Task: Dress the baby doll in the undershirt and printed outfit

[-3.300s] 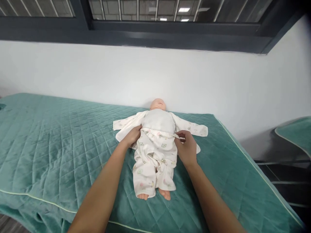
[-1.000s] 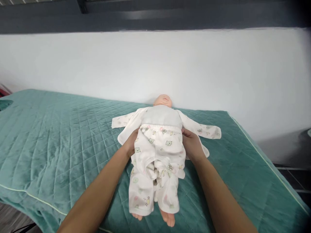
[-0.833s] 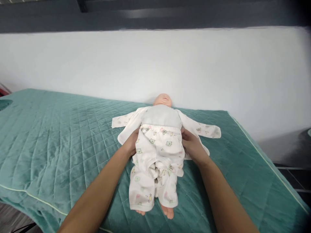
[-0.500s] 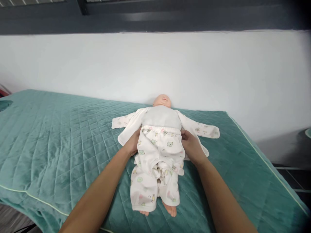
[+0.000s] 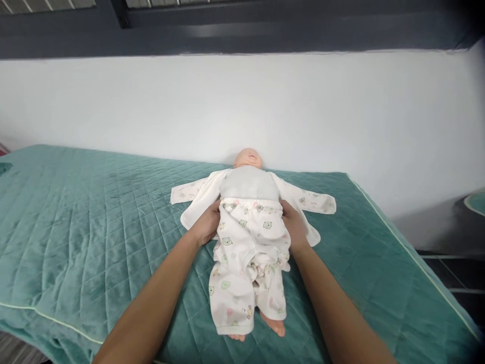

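A baby doll [image 5: 248,157] lies on its back, head toward the wall and feet toward me. White printed baby pants [image 5: 253,222] cover its legs up to the waist, bunched at the knees. Its white jacket [image 5: 202,202] is spread open, sleeves out to both sides, baring the grey torso [image 5: 250,183]. My left hand [image 5: 209,221] grips the waistband's left side, fingertips hidden behind the cloth. At the opposite side my right hand [image 5: 293,225] is closed on the waistband too, its fingers partly tucked out of sight. The doll's feet [image 5: 275,323] poke out of the pant legs.
A green quilted cover [image 5: 94,227] spreads under the doll, its piped edge [image 5: 409,247] running down the right. Behind stands a white wall [image 5: 151,106] below a dark ledge [image 5: 265,30]. A round green-edged object [image 5: 475,202] shows at the far right.
The doll's lower body and legs have swung slightly to the right in view. My right hand has closed in against the waistband, while my left stays at the other side.
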`<state>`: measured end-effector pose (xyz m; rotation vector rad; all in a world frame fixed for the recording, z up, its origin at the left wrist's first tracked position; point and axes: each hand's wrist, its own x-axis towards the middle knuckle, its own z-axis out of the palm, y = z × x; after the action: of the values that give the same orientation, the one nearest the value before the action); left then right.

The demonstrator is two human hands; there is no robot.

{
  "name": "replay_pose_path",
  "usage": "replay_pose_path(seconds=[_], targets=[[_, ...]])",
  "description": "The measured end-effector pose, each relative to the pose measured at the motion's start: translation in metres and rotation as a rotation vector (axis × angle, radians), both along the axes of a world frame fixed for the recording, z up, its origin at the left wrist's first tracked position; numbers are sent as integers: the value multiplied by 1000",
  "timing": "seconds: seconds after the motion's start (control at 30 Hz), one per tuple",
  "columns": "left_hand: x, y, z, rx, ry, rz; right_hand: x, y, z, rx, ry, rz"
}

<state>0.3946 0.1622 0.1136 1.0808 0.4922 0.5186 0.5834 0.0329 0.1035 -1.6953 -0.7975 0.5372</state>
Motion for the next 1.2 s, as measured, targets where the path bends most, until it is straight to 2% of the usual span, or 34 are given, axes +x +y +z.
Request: replay_pose_path(seconds=[0.2,0.33,0.47,0.53,0.63,0.7,0.77,0.87,1.0,1.07,1.2], targets=[[6,-2,4,-32,43,67,1,0,0,102,216,49],[6,-1,1,-3,32,63,0,1,-2,138,252,51],[-3,6,-7,221,102,114,8,-2,-5,168,259,80],[-8,12,-13,340,165,187,14,-6,-3,196,219,25],[-14,19,-20,429,211,347,15,-11,4,291,86,-72],[-17,19,-20,548,190,476,10,-13,9,323,-32,-24],[-18,16,-18,732,142,516,3,-14,13,310,-188,93],[-20,11,-12,1025,133,417,-4,-14,15,283,-390,196],[-21,12,-8,1309,175,324,-3,-13,14,227,-457,229],[-21,15,-6,1325,181,244,-1,-11,16,179,-509,218],[-17,19,-1,1255,208,114,2,-5,23,76,-643,217]])
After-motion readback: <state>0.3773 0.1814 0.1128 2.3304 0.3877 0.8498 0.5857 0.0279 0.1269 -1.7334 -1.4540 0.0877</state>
